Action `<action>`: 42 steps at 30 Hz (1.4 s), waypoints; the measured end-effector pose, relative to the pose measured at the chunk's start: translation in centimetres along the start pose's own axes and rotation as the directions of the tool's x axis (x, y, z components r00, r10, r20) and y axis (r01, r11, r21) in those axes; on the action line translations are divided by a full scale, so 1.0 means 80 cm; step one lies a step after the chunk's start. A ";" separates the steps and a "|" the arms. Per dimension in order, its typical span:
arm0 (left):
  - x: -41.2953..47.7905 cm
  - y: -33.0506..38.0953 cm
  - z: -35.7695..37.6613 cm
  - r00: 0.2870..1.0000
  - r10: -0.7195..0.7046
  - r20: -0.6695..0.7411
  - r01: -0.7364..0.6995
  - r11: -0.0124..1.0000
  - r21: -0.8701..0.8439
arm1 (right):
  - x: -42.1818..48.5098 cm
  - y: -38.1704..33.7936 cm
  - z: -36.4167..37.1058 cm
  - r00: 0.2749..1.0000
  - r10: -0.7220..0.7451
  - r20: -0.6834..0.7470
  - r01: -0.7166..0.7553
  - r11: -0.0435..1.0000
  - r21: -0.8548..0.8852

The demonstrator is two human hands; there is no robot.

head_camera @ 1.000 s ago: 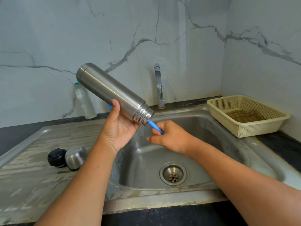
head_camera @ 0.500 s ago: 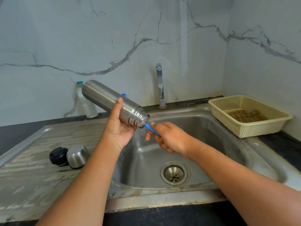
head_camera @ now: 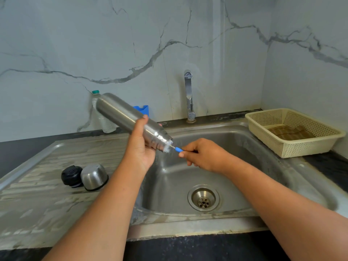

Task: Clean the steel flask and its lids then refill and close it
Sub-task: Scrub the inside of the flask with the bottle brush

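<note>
Two hands are meeting near the centre of the frame, over the left edge of the sink basin (head_camera: 244, 166). Your left hand (head_camera: 140, 147) is wrapping thumb and fingers round the lower body of the steel flask (head_camera: 120, 113), holding it in the air. The flask's long axis is running diagonally. Its closed base is pointing toward the upper left, in front of the plastic water bottle (head_camera: 105, 125), and its open mouth is pointing down and right, straight at your right hand (head_camera: 203, 156). That hand is pinching the blue handle of the bottle brush (head_camera: 178, 149) just beside the mouth. The white bristles are sitting right at the rim, and you cannot tell how much of the brush is inside. The brush is lying almost on the flask's own line, so I judge any stroke is going to run along that diagonal. Your right hand is the nearer one to the mouth, and your left is doing the steadying. The black stopper (head_camera: 71, 176) and steel cup lid (head_camera: 94, 177) are lying side by side on the drainboard at lower left, well apart from both hands.
</note>
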State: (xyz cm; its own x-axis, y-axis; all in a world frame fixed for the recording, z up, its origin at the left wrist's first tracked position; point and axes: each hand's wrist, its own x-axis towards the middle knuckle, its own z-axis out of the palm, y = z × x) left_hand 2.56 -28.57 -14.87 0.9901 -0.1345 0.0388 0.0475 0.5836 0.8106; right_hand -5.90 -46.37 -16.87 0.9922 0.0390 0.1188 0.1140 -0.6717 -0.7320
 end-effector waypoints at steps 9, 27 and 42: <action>0.013 -0.006 0.014 0.993 0.059 -0.105 -0.065 0.997 -0.050 | 0.004 -0.005 -0.003 0.976 0.005 -0.216 -0.033 0.992 -0.126; 0.004 0.005 0.018 0.987 -0.007 -0.158 -0.016 0.989 -0.148 | 0.003 -0.008 0.004 0.700 -0.506 -0.504 0.094 0.765 -0.638; -0.021 -0.008 0.030 0.990 -0.049 -0.136 0.035 0.994 -0.107 | 0.004 -0.015 0.016 0.635 -0.588 -0.501 0.121 0.716 -0.688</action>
State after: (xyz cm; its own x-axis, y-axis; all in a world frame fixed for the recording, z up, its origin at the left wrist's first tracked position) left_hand 0.54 -30.61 -14.08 0.9953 -0.0530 -0.0807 0.0955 0.6610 0.7443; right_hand -5.68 -44.62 -16.77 0.5369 0.0495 0.8422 0.1666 -0.9848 -0.0484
